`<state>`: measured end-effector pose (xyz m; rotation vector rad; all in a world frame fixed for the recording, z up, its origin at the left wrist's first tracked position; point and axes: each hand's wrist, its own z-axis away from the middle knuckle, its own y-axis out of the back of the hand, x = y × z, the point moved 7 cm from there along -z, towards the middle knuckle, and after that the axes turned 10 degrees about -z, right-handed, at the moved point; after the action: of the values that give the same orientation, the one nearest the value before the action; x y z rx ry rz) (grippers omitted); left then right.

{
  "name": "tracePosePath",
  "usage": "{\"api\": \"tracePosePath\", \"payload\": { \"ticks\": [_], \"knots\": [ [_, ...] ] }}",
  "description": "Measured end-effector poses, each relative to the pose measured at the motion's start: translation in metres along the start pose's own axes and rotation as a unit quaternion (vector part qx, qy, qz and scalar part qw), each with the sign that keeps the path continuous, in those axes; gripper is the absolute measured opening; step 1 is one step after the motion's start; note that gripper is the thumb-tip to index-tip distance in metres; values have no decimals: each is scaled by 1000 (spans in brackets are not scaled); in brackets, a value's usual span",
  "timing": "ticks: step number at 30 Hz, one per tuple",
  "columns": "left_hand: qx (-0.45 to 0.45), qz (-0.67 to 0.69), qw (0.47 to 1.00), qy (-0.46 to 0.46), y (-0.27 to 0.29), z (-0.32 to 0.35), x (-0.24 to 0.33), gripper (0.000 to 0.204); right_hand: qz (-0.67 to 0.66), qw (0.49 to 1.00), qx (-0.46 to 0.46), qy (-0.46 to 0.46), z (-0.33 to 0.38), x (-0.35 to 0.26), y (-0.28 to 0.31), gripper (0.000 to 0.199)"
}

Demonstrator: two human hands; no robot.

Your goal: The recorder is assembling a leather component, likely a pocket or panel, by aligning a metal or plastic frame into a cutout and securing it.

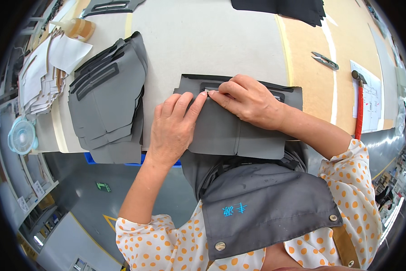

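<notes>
Your right hand (248, 101) covers most of the dark slot in the grey panel (239, 131), so you see only its 2 ends. The panel's near edge hangs over the table (203, 36) rim and runs under your apron (266, 198), where its outline is lost. The dark stack (284, 9) at the far edge is cut off by the frame.

Your left hand (171, 128) lies flat on the panel's left part, fingers extended and close together, the fingertip (202, 96) of the index finger reaching the slot. It grips nothing. Your right hand is curled, its fingertips pressed down at the slot's left end, meeting the left index finger; whether it pinches a small piece there is impossible to tell.

The panel sits at the middle of the table, right in front of you. It is smooth grey fabric with a darker strip along its far edge and a vertical seam below the slot.

A pile (108, 99) of similar grey pieces lies well apart to the left. Snips (325, 60) lie to the right.
</notes>
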<state>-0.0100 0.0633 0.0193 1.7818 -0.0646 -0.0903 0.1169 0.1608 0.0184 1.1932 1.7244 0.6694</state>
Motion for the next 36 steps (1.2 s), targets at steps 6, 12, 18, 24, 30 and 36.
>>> {"api": "tracePosePath", "payload": {
  "ticks": [6, 12, 18, 24, 30, 36],
  "knots": [
    [11, -19, 1000, -8, 2, 6, -6, 55, 12, 1000, 12, 19, -5, -7, -6, 42],
    [32, -2, 998, 53, 8, 3, -3, 43, 22, 999, 14, 27, -6, -9, -7, 40],
    [83, 29, 993, 82, -1, 8, 11, 47, -32, 999, 29, -16, -6, -5, -7, 29],
    [68, 41, 993, 89, -4, 8, 13, 50, -146, 979, 71, -121, 4, 13, 2, 26],
    [40, 32, 995, 86, -2, 8, 16, 55, -103, 991, 21, -86, 6, 6, 2, 33],
    [41, 7, 996, 73, 3, 3, 21, 52, -111, 989, 11, -93, 5, 7, 5, 34]
  ]
}}
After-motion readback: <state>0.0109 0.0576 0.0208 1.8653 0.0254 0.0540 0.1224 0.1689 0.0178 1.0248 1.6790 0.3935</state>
